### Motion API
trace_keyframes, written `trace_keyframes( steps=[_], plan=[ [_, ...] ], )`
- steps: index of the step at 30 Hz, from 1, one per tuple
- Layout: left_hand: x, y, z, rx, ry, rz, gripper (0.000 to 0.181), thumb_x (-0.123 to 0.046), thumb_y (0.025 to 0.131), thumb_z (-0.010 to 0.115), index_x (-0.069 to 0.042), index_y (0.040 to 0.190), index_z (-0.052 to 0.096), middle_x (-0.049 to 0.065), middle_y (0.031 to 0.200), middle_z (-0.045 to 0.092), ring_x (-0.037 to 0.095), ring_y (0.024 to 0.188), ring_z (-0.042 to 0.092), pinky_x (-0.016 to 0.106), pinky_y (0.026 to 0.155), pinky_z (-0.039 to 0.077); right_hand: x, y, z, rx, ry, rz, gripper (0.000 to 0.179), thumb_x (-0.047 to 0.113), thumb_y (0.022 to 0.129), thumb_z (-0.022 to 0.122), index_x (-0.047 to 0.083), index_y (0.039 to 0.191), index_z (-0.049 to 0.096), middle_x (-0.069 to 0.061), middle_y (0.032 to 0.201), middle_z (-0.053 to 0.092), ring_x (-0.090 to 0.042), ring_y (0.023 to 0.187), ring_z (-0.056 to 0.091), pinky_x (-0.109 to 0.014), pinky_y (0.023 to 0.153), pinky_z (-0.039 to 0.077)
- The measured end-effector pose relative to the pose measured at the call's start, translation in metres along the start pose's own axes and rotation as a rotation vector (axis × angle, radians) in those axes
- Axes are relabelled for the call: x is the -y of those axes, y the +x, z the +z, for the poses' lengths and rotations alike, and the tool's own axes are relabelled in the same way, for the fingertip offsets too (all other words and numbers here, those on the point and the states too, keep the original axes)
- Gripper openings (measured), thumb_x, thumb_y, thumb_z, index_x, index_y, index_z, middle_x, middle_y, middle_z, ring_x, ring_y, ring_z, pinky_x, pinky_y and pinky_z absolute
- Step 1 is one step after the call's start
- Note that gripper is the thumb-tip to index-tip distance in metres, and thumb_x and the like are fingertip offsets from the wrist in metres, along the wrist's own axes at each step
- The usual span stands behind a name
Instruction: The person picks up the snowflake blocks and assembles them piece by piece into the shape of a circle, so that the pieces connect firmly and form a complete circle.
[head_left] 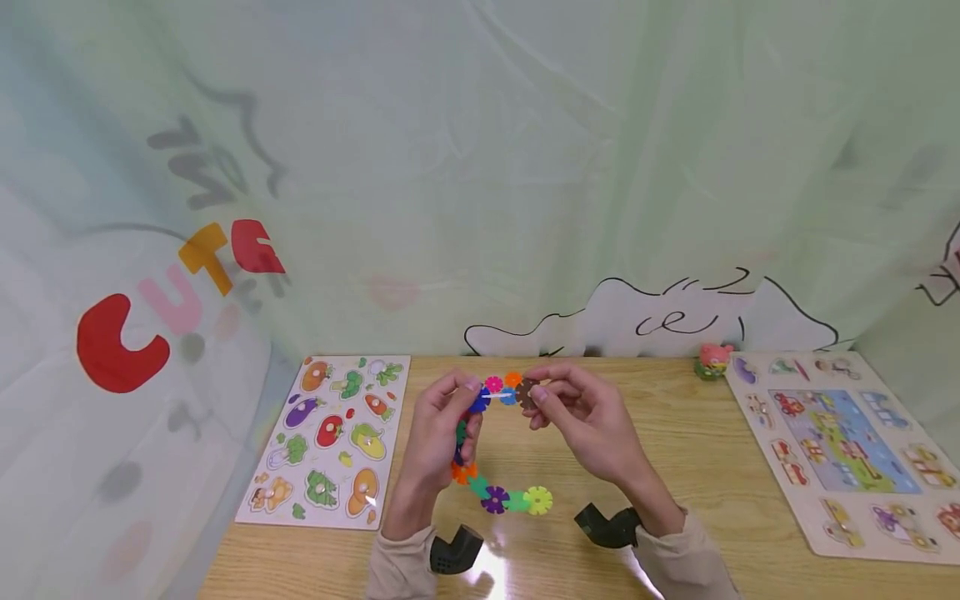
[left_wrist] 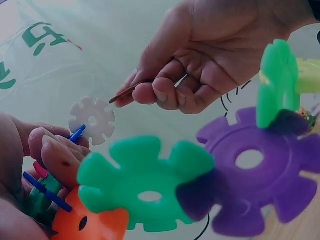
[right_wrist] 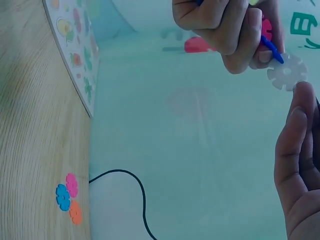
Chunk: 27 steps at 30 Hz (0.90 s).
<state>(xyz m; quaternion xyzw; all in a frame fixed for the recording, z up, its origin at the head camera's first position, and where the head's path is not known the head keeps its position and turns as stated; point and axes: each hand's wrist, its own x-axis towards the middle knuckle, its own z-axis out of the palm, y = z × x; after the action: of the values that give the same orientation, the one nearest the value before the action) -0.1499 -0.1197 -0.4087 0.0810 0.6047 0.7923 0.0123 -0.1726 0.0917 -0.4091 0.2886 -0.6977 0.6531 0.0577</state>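
My left hand [head_left: 438, 429] grips a curved chain of slotted plastic flower discs. Its lower end runs through an orange disc [left_wrist: 90, 222], a green disc [left_wrist: 150, 175], a purple disc [head_left: 495, 500] and a light green one to a yellow disc [head_left: 538, 500]. At the upper end, a white disc [left_wrist: 92, 112] is slotted into a blue disc [head_left: 480, 401] beside the left fingertips. My right hand [head_left: 585, 412] pinches a brown disc [head_left: 528, 394] between thumb and fingers, close to the white disc's free edge. Left fingers hide the chain's middle part.
Loose pink [right_wrist: 72, 185], light blue [right_wrist: 63, 197] and orange [right_wrist: 75, 212] discs lie on the wooden table beyond the hands. A vegetable puzzle board [head_left: 330, 442] lies left, a vehicle puzzle board [head_left: 847, 454] right. Near the latter sits a small pink-and-green figure [head_left: 712, 362].
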Motion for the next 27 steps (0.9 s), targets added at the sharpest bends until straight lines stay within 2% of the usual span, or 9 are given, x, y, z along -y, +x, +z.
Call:
trace_keyframes(
  steps=[4,10,17,20,23,27],
  plan=[
    [-0.001,-0.001,0.003,0.011,0.007,0.013,0.034,-0.02,0.112,0.05,0.008,0.093,0.045,-0.006,0.06,0.046,0.006,0.038,0.043,0.017,0.036,0.037,0.002,0.0,0.001,0.01,-0.009,-0.021,0.017,-0.006,0.104,0.059,-0.007,0.12,0.066,-0.016,0.093,0.078,-0.016,0.073,0.075,-0.033,0.068,0.067],
    [-0.001,-0.002,0.007,0.029,0.025,0.051,0.036,-0.021,0.113,0.051,0.006,0.089,0.045,-0.006,0.059,0.046,0.006,0.038,0.042,0.017,0.035,0.037,0.005,0.0,0.004,0.009,-0.001,-0.07,0.018,-0.011,0.101,0.06,-0.008,0.117,0.068,-0.026,0.094,0.077,-0.013,0.076,0.076,-0.031,0.072,0.067],
    [-0.002,-0.006,0.015,0.046,0.09,0.147,0.037,-0.019,0.114,0.048,0.005,0.086,0.044,-0.003,0.059,0.044,0.005,0.037,0.042,0.019,0.033,0.037,0.007,-0.004,0.006,-0.026,-0.041,-0.126,0.018,-0.014,0.098,0.064,-0.007,0.114,0.069,-0.02,0.094,0.079,-0.018,0.071,0.075,-0.029,0.069,0.066],
    [-0.002,-0.007,0.016,0.041,0.111,0.164,0.037,-0.018,0.114,0.047,0.006,0.086,0.043,-0.002,0.059,0.043,0.005,0.037,0.042,0.02,0.033,0.038,0.007,-0.005,0.007,-0.025,-0.044,-0.131,0.019,-0.015,0.097,0.064,-0.007,0.113,0.069,-0.019,0.095,0.08,-0.018,0.072,0.076,-0.029,0.069,0.066],
    [-0.001,-0.006,0.015,0.043,0.131,0.141,0.038,-0.019,0.115,0.043,0.007,0.086,0.044,-0.001,0.059,0.043,0.006,0.039,0.043,0.019,0.035,0.04,0.006,-0.004,0.007,-0.018,-0.042,-0.133,0.019,-0.015,0.097,0.065,-0.006,0.113,0.069,-0.018,0.095,0.08,-0.019,0.072,0.076,-0.03,0.07,0.066],
    [-0.001,-0.005,0.01,0.072,0.149,0.043,0.041,-0.025,0.114,0.035,0.003,0.088,0.048,-0.001,0.06,0.047,0.009,0.044,0.046,0.02,0.042,0.046,0.004,-0.003,0.008,-0.021,-0.066,-0.169,0.021,-0.016,0.096,0.065,-0.006,0.114,0.068,-0.017,0.091,0.08,-0.02,0.07,0.075,-0.027,0.074,0.066]
  ],
)
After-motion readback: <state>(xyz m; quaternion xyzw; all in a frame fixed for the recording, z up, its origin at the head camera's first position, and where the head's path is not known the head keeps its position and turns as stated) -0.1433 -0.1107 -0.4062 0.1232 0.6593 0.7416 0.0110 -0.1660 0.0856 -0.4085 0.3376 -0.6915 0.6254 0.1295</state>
